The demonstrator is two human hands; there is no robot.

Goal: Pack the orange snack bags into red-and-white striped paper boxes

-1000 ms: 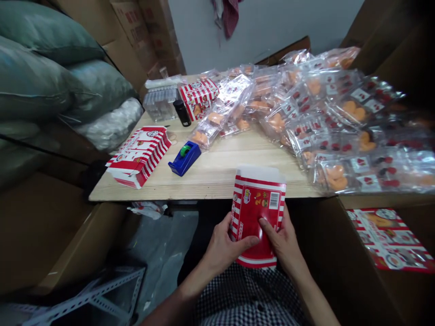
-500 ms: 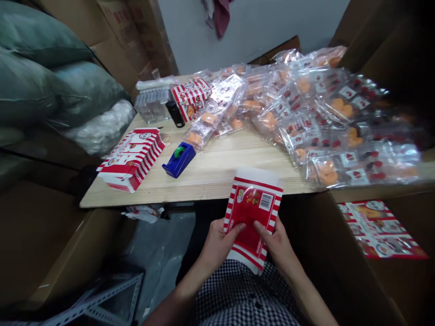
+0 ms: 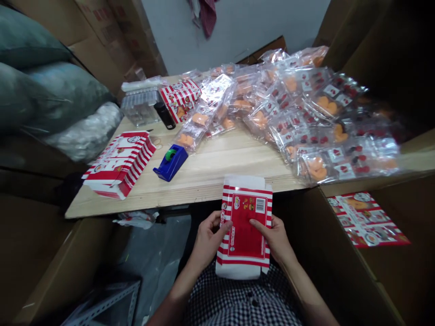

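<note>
A red and white striped carton (image 3: 245,231) is held near my lap, just off the table's front edge, its barcode side facing up and white end flaps sticking out at both ends. My left hand (image 3: 209,237) grips its left edge, thumb on the face. On the right edge my right hand (image 3: 274,236) closes with its thumb across the printed panel. The fingers beneath the carton are hidden.
On the wooden table (image 3: 217,163) lie a blue tape dispenser (image 3: 171,163), a stack of flat cartons (image 3: 120,163), a black bottle (image 3: 164,115), a clear box (image 3: 141,106) and heaped plastic packets (image 3: 306,117). An open cardboard box with a printed sheet (image 3: 369,219) stands right.
The carton has turned more upright and looks wider, with its left striped side now showing. My hands have shifted slightly left and apart with it. The view has swung a little right.
</note>
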